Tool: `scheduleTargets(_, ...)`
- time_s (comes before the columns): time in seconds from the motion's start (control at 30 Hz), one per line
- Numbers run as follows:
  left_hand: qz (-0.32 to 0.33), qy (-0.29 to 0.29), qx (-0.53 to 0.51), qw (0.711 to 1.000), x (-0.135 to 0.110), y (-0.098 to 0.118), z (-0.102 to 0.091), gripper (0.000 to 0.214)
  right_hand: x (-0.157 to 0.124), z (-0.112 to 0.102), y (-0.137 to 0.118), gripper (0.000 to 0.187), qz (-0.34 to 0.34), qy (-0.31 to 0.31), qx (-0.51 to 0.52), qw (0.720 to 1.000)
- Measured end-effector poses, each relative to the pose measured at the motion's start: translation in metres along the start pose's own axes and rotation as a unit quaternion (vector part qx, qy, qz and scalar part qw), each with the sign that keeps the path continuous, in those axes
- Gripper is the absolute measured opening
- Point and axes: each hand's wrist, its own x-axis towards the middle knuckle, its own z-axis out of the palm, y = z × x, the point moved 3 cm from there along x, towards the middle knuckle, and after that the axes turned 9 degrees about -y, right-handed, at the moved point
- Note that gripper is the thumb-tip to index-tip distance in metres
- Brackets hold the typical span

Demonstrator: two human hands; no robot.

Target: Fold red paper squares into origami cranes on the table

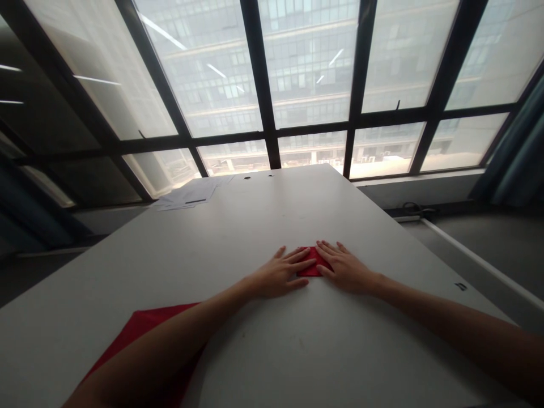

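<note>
A small red folded piece (313,268), cloth or paper, I cannot tell which, lies flat on the white table (272,226). From its left side my left hand (285,271) rests on it, fingers spread and stretched out. On its right part lies my right hand (342,267), flat, with the fingers extended and fairly close together. Both hands partly cover the red piece, so its left and right edges are hidden. A larger red sheet (127,334) lies at the lower left, under my left forearm.
White papers (182,195) with a dark pen-like stick (195,201) on them lie at the table's far left. A small black item (460,287) is near the right edge. Beyond stand tall framed windows (310,62), with a blue curtain (510,153) at right.
</note>
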Motion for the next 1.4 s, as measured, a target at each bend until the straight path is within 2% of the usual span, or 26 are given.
scheduleTargets(0.13,-0.003,0.020,-0.010,1.000,0.000,-0.002,0.001,0.073,0.002,0.003,0.004,0.062,0.021,0.008,-0.007,1.000)
scheduleTargets(0.3,0.000,0.013,-0.004,1.000,0.000,-0.003,0.002,0.071,0.003,0.006,0.006,0.061,0.030,0.013,-0.013,0.999)
scheduleTargets(0.5,-0.005,0.006,-0.005,1.000,0.000,-0.001,0.000,0.071,0.001,0.006,0.008,0.058,0.112,0.050,-0.012,0.992)
scheduleTargets(0.57,-0.006,0.003,-0.006,1.000,0.000,0.000,-0.001,0.071,0.001,0.004,0.004,0.057,0.078,0.057,-0.008,0.995)
scheduleTargets(0.67,-0.011,0.010,-0.005,1.000,-0.001,0.000,-0.001,0.072,0.001,0.001,-0.002,0.055,-0.008,0.026,0.014,1.000)
scheduleTargets(0.73,-0.011,0.017,-0.004,1.000,-0.001,0.000,-0.001,0.073,0.001,0.001,-0.003,0.054,-0.031,0.008,0.030,0.999)
scheduleTargets(0.87,-0.018,0.028,0.003,0.999,-0.001,-0.003,0.001,0.073,0.000,0.002,-0.001,0.056,-0.019,0.018,0.036,0.999)
scheduleTargets(1.03,-0.047,0.053,0.011,0.997,0.002,-0.013,0.009,0.072,-0.002,-0.003,-0.005,0.053,0.009,0.066,0.015,0.998)
scheduleTargets(1.17,-0.056,0.075,-0.001,0.996,0.002,-0.013,0.007,0.067,-0.007,-0.011,-0.015,0.048,-0.009,0.096,0.005,0.995)
scheduleTargets(1.3,-0.019,0.059,0.007,0.998,0.001,-0.005,0.002,0.053,-0.009,-0.014,-0.019,0.047,-0.025,0.095,0.015,0.995)
scheduleTargets(1.4,-0.032,0.065,0.009,0.997,0.001,-0.005,0.002,0.052,-0.008,-0.014,-0.019,0.042,-0.034,0.092,0.022,0.995)
